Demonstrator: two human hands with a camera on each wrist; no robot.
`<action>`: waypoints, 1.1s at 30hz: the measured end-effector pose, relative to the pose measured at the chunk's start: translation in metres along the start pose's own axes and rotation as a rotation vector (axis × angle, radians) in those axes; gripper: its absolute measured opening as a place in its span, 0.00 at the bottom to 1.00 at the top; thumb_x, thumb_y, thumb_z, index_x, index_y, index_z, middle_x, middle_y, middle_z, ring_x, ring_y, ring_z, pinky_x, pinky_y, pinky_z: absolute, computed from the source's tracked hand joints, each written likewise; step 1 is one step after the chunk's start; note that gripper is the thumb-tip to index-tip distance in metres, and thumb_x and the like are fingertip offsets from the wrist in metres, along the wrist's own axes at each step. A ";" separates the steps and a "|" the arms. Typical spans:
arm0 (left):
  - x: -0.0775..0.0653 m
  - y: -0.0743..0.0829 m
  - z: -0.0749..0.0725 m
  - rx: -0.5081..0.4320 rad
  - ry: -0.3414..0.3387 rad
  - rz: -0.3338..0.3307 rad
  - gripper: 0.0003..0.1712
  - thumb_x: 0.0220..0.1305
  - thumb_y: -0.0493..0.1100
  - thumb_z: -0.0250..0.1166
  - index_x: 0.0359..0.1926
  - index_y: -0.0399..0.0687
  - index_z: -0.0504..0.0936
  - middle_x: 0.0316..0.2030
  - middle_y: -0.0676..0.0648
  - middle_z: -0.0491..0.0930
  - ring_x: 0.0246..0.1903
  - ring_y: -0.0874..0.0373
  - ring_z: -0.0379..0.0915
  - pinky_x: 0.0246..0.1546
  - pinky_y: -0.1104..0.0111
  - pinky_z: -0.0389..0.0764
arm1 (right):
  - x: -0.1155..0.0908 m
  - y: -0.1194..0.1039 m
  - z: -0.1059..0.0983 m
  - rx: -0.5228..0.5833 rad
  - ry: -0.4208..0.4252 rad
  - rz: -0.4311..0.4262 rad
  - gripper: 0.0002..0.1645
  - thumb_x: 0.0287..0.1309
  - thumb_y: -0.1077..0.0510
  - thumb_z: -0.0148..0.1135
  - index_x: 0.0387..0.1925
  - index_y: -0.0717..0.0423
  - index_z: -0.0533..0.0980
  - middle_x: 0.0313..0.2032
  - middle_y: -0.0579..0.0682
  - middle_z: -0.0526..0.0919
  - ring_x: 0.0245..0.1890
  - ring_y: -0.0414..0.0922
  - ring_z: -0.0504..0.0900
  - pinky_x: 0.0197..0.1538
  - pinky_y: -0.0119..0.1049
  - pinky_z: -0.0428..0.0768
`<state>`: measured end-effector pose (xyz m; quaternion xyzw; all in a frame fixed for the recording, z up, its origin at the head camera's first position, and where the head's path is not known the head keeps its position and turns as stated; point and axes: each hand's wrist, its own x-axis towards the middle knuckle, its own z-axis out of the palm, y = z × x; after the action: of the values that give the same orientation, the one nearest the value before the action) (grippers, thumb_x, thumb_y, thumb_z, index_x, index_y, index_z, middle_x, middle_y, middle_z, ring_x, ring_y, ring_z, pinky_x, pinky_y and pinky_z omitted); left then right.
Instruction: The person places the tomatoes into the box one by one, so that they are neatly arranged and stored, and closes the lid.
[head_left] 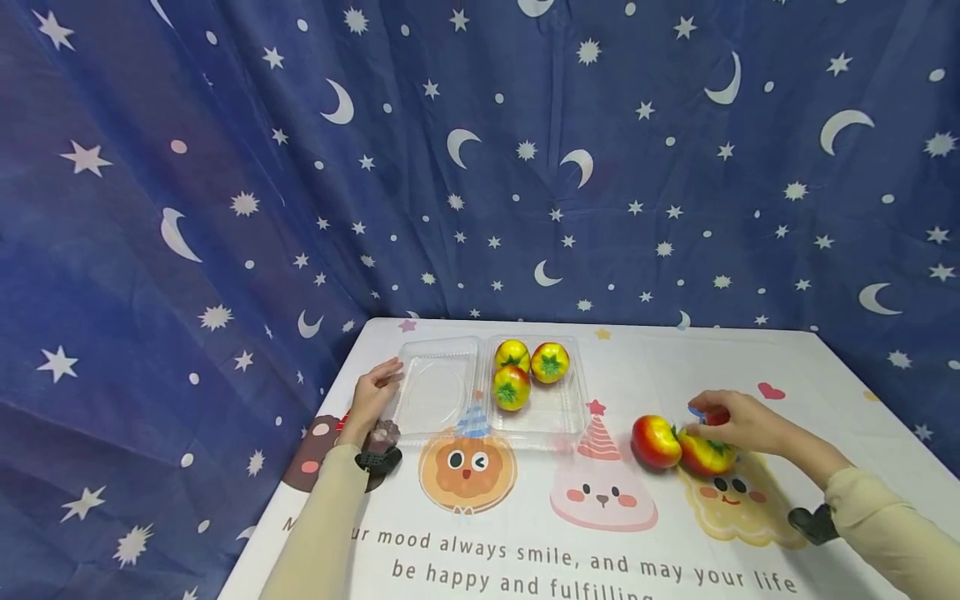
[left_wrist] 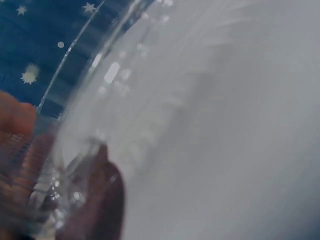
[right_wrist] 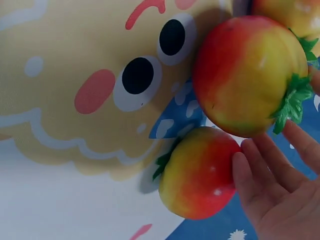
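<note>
My left hand rests at the left edge of the clear plastic lid, its fingers loosely bent. In the left wrist view, the fingers show at the lid's rim, partly seen through the plastic. At the right, my right hand reaches over toy persimmons, red and yellow with green leaves. The right wrist view shows its extended fingers touching the lower persimmon and lying right beside the middle persimmon. Another persimmon sits to the left of the hand.
Joined to the lid, a clear plastic tray holds three toy persimmons toward its back and left. A white tablecloth with cartoon prints and lettering covers the table. Behind hangs a dark blue curtain with stars and moons.
</note>
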<state>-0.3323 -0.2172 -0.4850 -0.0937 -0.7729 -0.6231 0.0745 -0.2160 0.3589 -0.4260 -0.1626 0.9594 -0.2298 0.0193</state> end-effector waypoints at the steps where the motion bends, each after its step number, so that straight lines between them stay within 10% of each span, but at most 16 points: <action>1: 0.001 -0.002 0.000 -0.002 0.001 -0.001 0.23 0.60 0.22 0.54 0.58 0.20 0.73 0.66 0.27 0.65 0.58 0.32 0.71 0.51 0.75 0.76 | 0.000 0.000 0.000 0.007 -0.018 -0.003 0.30 0.54 0.47 0.72 0.50 0.66 0.79 0.43 0.58 0.85 0.39 0.49 0.81 0.46 0.48 0.83; 11: 0.013 -0.039 0.001 0.039 0.037 -0.019 0.24 0.62 0.25 0.55 0.60 0.27 0.76 0.68 0.35 0.67 0.60 0.39 0.71 0.55 0.75 0.73 | -0.002 -0.005 0.000 0.052 -0.212 0.050 0.32 0.57 0.44 0.68 0.52 0.66 0.77 0.38 0.49 0.82 0.36 0.45 0.77 0.42 0.40 0.82; 19: 0.001 -0.003 0.001 0.027 0.005 -0.026 0.24 0.62 0.23 0.54 0.60 0.23 0.73 0.67 0.31 0.65 0.62 0.36 0.68 0.63 0.56 0.69 | -0.001 -0.008 -0.003 0.118 -0.295 0.196 0.35 0.57 0.40 0.66 0.54 0.64 0.76 0.38 0.52 0.77 0.35 0.46 0.75 0.34 0.37 0.83; 29: -0.002 -0.001 -0.001 0.018 0.001 0.003 0.23 0.60 0.22 0.54 0.58 0.20 0.73 0.66 0.28 0.65 0.60 0.34 0.69 0.50 0.78 0.72 | 0.008 -0.010 -0.001 0.102 -0.216 0.119 0.32 0.58 0.43 0.65 0.52 0.65 0.77 0.37 0.53 0.80 0.34 0.46 0.76 0.32 0.37 0.83; 33: -0.001 -0.002 -0.002 0.023 0.001 0.017 0.23 0.60 0.23 0.54 0.58 0.20 0.74 0.66 0.28 0.66 0.59 0.35 0.71 0.57 0.68 0.73 | 0.017 -0.014 -0.006 0.067 -0.131 0.083 0.29 0.61 0.43 0.63 0.50 0.63 0.79 0.43 0.57 0.83 0.40 0.49 0.78 0.38 0.41 0.84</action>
<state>-0.3317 -0.2196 -0.4870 -0.0991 -0.7792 -0.6136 0.0812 -0.2282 0.3446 -0.4141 -0.1367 0.9537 -0.2498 0.0968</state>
